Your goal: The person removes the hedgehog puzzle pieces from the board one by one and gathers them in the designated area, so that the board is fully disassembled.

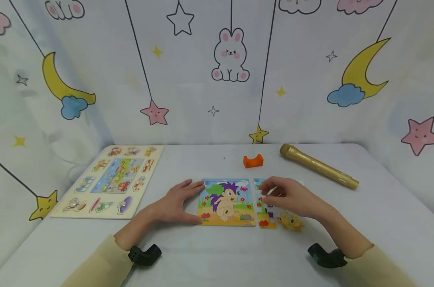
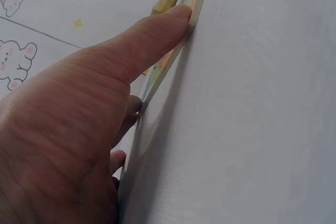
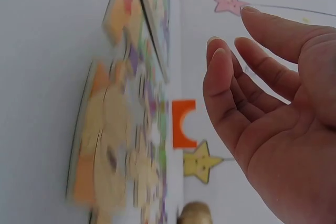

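A square hedgehog picture board lies flat in front of me. My left hand is spread along the board's left side, its thumb and fingertips touching the edge. To the right lie loose jigsaw pieces: a joined strip with grass and red shapes, and a cream-and-orange piece. Over them hovers my right hand, fingers loosely bent and thumb apart, with nothing between them in the right wrist view. It hides part of the pieces in the head view; the cream-coloured piece looks blurred from the wrist.
A wooden peg puzzle board with vehicle pictures lies at the left. Behind the pieces stands an orange notched block, with a gold microphone farther right. A patterned curtain hangs along the table's back edge.
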Demonstrator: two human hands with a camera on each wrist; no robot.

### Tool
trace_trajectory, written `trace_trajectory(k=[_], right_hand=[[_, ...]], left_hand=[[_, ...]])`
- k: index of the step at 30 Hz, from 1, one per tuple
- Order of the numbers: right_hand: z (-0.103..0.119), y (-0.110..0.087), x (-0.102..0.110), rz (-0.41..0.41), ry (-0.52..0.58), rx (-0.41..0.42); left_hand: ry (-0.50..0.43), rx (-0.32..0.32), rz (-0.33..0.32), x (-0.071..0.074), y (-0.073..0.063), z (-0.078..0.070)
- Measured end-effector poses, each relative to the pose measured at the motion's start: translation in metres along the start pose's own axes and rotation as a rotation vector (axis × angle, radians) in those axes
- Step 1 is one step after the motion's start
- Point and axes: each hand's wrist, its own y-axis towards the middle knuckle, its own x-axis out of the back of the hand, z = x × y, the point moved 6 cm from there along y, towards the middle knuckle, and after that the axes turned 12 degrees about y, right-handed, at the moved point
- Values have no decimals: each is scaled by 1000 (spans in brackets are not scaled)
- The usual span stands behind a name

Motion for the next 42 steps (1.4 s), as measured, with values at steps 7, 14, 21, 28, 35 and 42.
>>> trace_trajectory(k=[7, 14, 21, 28, 35, 42], right_hand=[[4, 30, -29, 46, 50, -28], [-1, 41, -45, 59, 3, -51], [-8, 43, -53, 64, -54, -160], [-7, 40, -57, 64, -150, -172], [-5, 39, -59, 57, -188, -175], [-4, 39, -60, 59, -223, -163]], left_hand=[[0, 8, -1, 0, -1, 2], [6, 7, -4, 1, -1, 2], [5, 10, -3, 1, -1, 4], [0, -18, -11, -2, 1, 2], [1, -14, -13, 1, 1, -1], [2, -9, -7, 0, 1, 0]])
